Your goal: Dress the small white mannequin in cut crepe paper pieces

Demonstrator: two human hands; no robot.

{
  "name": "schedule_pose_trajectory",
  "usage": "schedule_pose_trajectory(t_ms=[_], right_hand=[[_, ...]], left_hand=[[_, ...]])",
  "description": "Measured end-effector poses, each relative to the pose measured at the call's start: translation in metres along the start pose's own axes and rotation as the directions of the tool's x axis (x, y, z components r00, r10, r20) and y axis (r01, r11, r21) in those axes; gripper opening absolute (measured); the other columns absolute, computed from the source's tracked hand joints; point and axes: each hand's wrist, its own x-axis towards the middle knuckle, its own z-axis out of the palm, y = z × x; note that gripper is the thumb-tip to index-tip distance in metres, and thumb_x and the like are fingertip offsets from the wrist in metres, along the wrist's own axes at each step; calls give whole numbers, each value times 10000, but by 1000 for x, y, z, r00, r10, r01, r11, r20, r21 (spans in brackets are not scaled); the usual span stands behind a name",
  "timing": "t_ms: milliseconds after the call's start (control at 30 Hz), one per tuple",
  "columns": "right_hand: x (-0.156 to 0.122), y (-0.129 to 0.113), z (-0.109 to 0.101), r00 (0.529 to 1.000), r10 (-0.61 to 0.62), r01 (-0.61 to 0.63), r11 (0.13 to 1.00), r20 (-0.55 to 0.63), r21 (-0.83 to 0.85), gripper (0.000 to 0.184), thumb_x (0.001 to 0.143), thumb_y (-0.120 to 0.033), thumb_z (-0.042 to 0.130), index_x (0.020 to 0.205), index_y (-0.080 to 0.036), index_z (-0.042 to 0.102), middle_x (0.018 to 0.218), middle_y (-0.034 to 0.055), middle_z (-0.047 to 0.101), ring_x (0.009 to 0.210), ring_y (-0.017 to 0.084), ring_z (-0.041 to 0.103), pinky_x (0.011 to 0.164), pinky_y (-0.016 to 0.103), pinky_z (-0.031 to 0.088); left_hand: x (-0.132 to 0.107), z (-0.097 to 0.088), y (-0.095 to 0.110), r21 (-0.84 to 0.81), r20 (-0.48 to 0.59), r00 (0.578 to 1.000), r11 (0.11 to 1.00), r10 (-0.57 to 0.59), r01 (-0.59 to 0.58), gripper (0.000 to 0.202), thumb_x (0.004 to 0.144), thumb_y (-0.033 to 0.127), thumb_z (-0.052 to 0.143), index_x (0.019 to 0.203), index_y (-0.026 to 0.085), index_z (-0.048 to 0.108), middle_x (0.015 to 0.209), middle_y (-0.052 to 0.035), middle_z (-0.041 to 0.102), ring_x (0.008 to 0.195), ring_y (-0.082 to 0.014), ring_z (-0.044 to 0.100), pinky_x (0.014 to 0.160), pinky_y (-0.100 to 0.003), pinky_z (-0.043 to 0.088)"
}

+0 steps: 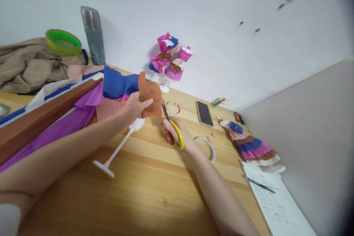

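My left hand (135,107) is closed on a brown piece of crepe paper (151,96), held upright above the wooden table (143,184). My right hand (177,136) grips yellow-handled scissors (173,125), their blades pointing up at the paper's right edge. A white plastic doll stand (118,149) lies tilted on the table just under my left hand.
Blue, pink and purple crepe paper sheets (116,86) and a brown roll (41,116) lie at the left. Two paper-dressed figures (168,61) stand by the wall. A phone (204,113), tape rolls (207,145), a paper dress (249,145), a clipboard with pen (271,199), a flask (93,35) surround them.
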Motion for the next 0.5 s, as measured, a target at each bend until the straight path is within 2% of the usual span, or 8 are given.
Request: schedule_pose_trajectory(t_ms=[100, 167, 200, 300, 367, 400, 433, 500], right_hand=[[-1, -3, -14, 998, 36, -10, 916, 58, -400, 342, 747, -501, 690, 688, -200, 539, 563, -21, 538, 497, 120, 461, 485, 249, 304], [-4, -4, -19, 995, 77, -26, 820, 65, -572, 193, 681, -320, 741, 786, -201, 631, 638, 4, 618, 550, 141, 504, 511, 255, 308], [-7, -4, -21, 993, 93, -27, 787, 75, -617, 232, 656, -237, 736, 876, -210, 665, 676, 16, 655, 572, 155, 531, 520, 257, 316], [-16, -9, -26, 980, 74, 64, 755, 182, -653, 450, 611, -99, 700, 1035, -249, 695, 754, 27, 718, 625, 185, 598, 548, 266, 346], [-22, -14, -32, 963, 30, 145, 782, 268, -606, 391, 646, -105, 687, 999, -271, 720, 758, 13, 732, 632, 189, 619, 571, 274, 373], [-23, -17, -36, 963, 10, 151, 804, 269, -574, 332, 683, -127, 680, 977, -271, 733, 740, 12, 732, 624, 190, 624, 581, 281, 390], [-24, -19, -39, 976, -13, 133, 831, 219, -540, 284, 721, -158, 675, 975, -267, 741, 726, 19, 732, 618, 193, 628, 595, 293, 412], [-20, -21, -45, 995, -99, 86, 900, -10, -428, 287, 766, -236, 690, 1048, -253, 736, 804, 55, 750, 698, 219, 664, 663, 333, 477]], left_hand=[[1, 0, 10, -43, -22, 1000, 999, 3, -4, 392, 519, 259, 854, 841, 126, 675, 765, -26, 719, 713, -182, 670, 722, -344, 548], [1, 0, 14, -47, 1, 1000, 999, -14, 14, 403, 505, 248, 859, 837, 119, 670, 735, -24, 708, 678, -171, 657, 687, -324, 539], [1, 0, 14, -27, 15, 999, 999, -29, 29, 399, 507, 249, 859, 832, 116, 669, 722, -28, 704, 659, -168, 650, 662, -312, 529], [-1, 0, 13, 94, 62, 995, 993, -82, 76, 353, 533, 254, 844, 812, 107, 684, 709, -47, 706, 645, -170, 646, 624, -290, 500], [-3, -1, 13, 188, 131, 984, 977, -125, 99, 308, 550, 251, 825, 797, 111, 703, 707, -52, 710, 642, -171, 645, 608, -280, 488], [-4, -2, 14, 241, 181, 971, 965, -153, 107, 280, 559, 248, 812, 785, 117, 712, 688, -43, 704, 611, -161, 631, 578, -268, 474], [-6, -2, 15, 299, 242, 952, 948, -185, 108, 244, 568, 243, 799, 767, 126, 718, 655, -29, 692, 564, -146, 606, 538, -253, 453], [-10, -1, 19, 407, 380, 891, 910, -248, 79, 162, 590, 232, 774, 718, 147, 722, 584, -3, 655, 482, -118, 545, 465, -224, 401]])
